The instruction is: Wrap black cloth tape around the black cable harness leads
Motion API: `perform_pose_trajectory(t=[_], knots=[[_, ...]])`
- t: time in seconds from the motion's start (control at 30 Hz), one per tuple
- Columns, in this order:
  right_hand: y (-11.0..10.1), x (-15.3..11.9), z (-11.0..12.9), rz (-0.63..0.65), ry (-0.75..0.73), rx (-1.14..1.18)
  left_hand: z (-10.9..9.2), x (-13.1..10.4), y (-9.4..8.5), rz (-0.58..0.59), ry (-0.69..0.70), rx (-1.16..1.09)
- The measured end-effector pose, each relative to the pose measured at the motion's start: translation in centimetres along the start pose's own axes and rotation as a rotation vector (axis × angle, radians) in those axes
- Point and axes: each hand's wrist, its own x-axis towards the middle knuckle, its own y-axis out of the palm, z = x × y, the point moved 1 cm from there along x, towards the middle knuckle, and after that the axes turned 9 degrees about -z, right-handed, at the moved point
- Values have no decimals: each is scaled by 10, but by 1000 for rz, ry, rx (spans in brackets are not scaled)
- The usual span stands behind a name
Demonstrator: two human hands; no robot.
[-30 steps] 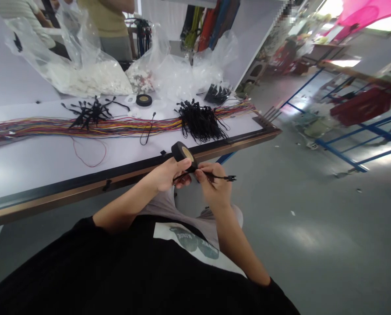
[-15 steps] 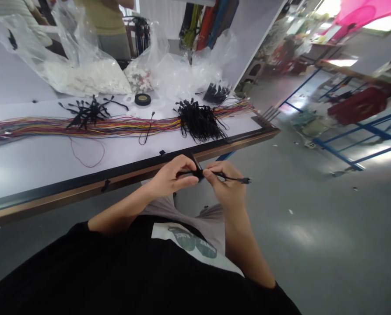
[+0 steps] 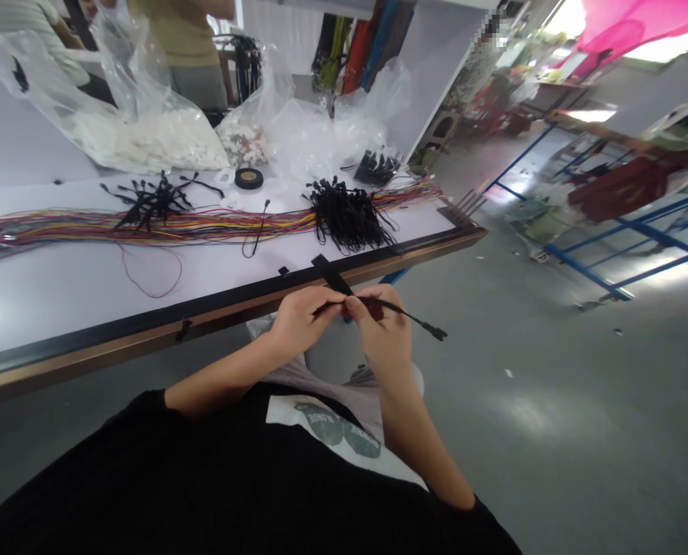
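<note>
In front of the bench edge I pinch a thin black cable [image 3: 416,317] between both hands. My left hand [image 3: 304,317] is closed on the cable's left part, fingertips touching those of the other hand. My right hand [image 3: 383,327] grips it beside them, and a small black connector [image 3: 437,333] hangs out past its right side. A strip of black tape [image 3: 333,274] sticks up from where the fingertips meet, its far end lying over the bench edge. The part of the cable under my fingers is hidden.
Along the bench [image 3: 222,271] run long coloured wires [image 3: 222,222]. Two piles of black cables, one left [image 3: 156,202] and one right [image 3: 349,216], lie on them. A black tape roll [image 3: 249,179] sits behind, before plastic bags [image 3: 147,139]. Another person [image 3: 187,46] stands beyond.
The black tape now shows as a longer, flat strip pointing away from me. My hands have drawn closer together, and the cable's connector end has tilted downward.
</note>
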Motion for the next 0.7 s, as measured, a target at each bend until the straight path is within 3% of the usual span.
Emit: perform_pose_trajectory(t=[0.13,0.3,0.37,0.5,0.57,0.63,0.7], knots=[[1,-2,3,-75,-87,37,2,0,-1,-84,-284,-363],[4,-4,6,27,-67,94,13,6,-1,327,-583,-727],[6,-3,1,45,32,165,17,4,-1,322,-610,-750],[7,5,-10,-12,194,316,14,-2,-5,175,-377,-615],[2,8,-9,-25,170,249,9,-3,-12,259,-186,-462],[-5,9,-2,-12,68,108,6,-2,-17,431,-13,-325],[-10,9,5,6,-63,2,5,1,-18,495,80,-243]])
